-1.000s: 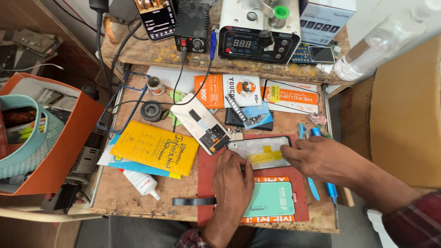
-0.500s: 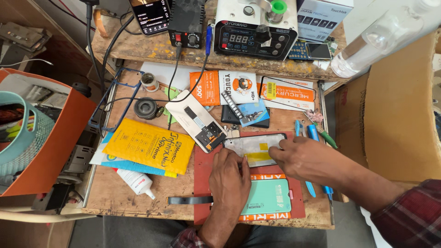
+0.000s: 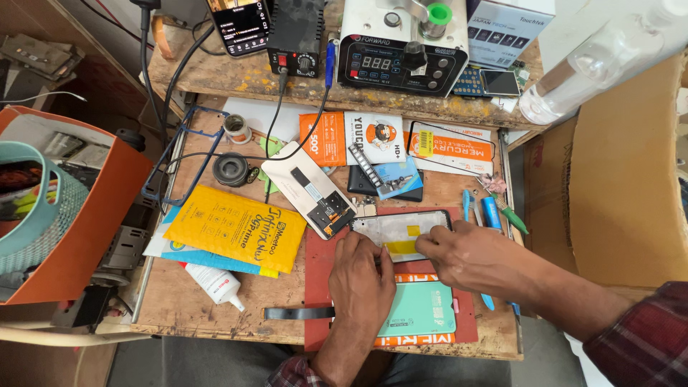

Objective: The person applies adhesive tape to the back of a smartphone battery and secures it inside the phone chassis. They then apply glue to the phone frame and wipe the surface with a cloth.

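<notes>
A phone frame (image 3: pixel 398 231) with a yellow patch lies face down on a red work mat (image 3: pixel 321 295), joined at its left to a detached display panel (image 3: pixel 308 188). My left hand (image 3: pixel 362 272) presses on the frame's lower left edge with its fingertips. My right hand (image 3: pixel 462 254) rests on the frame's right end, fingers curled over its lower edge. Just below the hands on the mat is a mint-green phone back cover (image 3: pixel 421 309).
Yellow padded pouch (image 3: pixel 236 228) and white glue tube (image 3: pixel 215 284) lie left of the mat. Blue tools (image 3: pixel 491 212) lie at the right. On the back shelf stand a white heating station (image 3: pixel 401 51) and black power unit (image 3: pixel 295 32). An orange bin (image 3: pixel 93 215) sits at left.
Both hands have stayed on the phone frame with only small finger shifts. The view has drifted slightly downward over the bench.
</notes>
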